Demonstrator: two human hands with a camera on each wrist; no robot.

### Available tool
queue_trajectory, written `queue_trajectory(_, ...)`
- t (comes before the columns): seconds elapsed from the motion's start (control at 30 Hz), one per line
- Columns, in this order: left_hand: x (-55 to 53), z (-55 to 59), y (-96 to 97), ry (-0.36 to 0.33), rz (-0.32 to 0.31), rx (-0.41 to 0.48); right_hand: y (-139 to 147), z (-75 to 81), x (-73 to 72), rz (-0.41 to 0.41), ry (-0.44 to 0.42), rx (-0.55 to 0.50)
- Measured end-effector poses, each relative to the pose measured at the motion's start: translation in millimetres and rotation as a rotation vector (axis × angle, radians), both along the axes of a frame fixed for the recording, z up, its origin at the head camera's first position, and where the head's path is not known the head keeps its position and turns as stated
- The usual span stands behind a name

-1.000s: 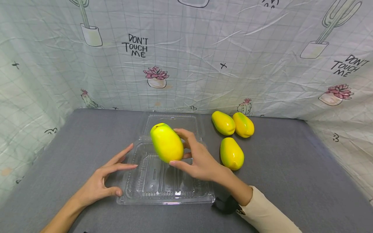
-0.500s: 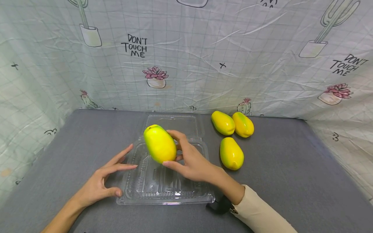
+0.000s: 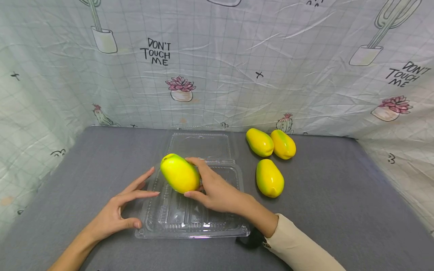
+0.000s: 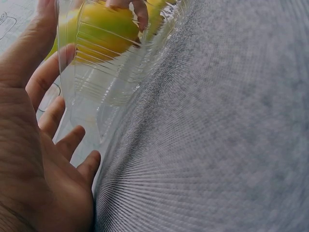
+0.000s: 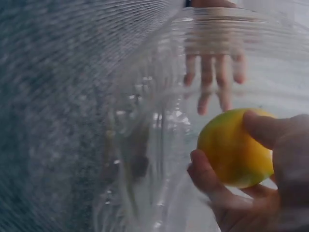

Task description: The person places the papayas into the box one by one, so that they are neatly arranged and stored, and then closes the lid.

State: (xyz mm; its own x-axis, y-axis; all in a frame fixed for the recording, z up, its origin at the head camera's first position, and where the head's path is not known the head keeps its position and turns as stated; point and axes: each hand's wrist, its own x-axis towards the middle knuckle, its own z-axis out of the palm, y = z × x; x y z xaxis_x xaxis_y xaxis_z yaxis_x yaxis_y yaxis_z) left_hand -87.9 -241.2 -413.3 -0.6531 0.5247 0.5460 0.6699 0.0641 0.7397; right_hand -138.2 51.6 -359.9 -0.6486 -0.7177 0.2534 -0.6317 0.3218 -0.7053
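In the head view my right hand (image 3: 217,190) grips a glossy yellow-green mango (image 3: 179,173), thumb at its near end and fingers behind. The mango is tilted over the left half of a clear plastic clamshell box (image 3: 190,234); whether it touches the box floor I cannot tell. My left hand (image 3: 118,210) stays at the box's left edge, fingers spread and fairly straight, holding nothing. Through the clear wall in the left wrist view, the mango (image 4: 104,31) shows beyond the left hand (image 4: 38,145). The right wrist view has the right hand's thumb and fingers around the mango (image 5: 231,150).
Several similar fruits are on the table: one mango (image 3: 269,178) right of the box and two more, a mango (image 3: 260,142) and a mango (image 3: 283,144), behind it. The box's lid (image 3: 200,145) lies folded back toward the printed curtain (image 3: 217,75). Grey cloth (image 3: 339,195) covers the table.
My right hand has carried the mango leftward and a little lower over the box, and the mango has tipped closer to lying flat. The left hand has not visibly moved.
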Motion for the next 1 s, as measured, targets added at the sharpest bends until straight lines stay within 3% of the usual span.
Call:
queue_trajectory(0.4, -0.8, 0.5, 0.6, 0.014, -0.007, 0.011, -3.1, -4.0, 1.9, -0.02, 0.192, 0.174)
queue_trajectory(1.0, -1.9, 0.6, 0.6, 0.008, -0.037, 0.036, -7.5, -5.6, 2.0, -0.015, 0.249, 0.207)
